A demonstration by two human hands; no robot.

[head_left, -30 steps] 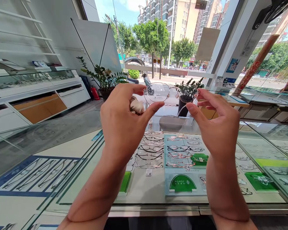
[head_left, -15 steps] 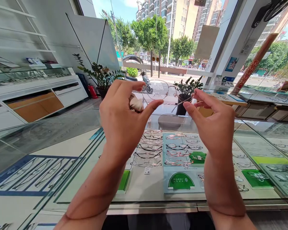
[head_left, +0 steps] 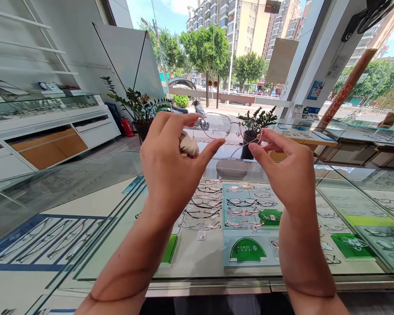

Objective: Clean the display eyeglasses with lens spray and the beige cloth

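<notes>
I hold a pair of thin metal-framed glasses up at chest height above the glass counter. My left hand pinches the left lens between forefinger and thumb, with a small whitish cloth tucked behind its fingers. My right hand pinches the right side of the frame, where a thin temple arm slants down. Both hands are closed on the glasses.
Under the counter glass lie rows of spectacle frames on trays, with green brand signs. A potted plant and a grey dish stand on the far side. More display cases run left and right; big windows face a street.
My hands have drawn a little closer together and the glasses have shifted slightly left. The right hand's fingers have curled in nearer to the frame.
</notes>
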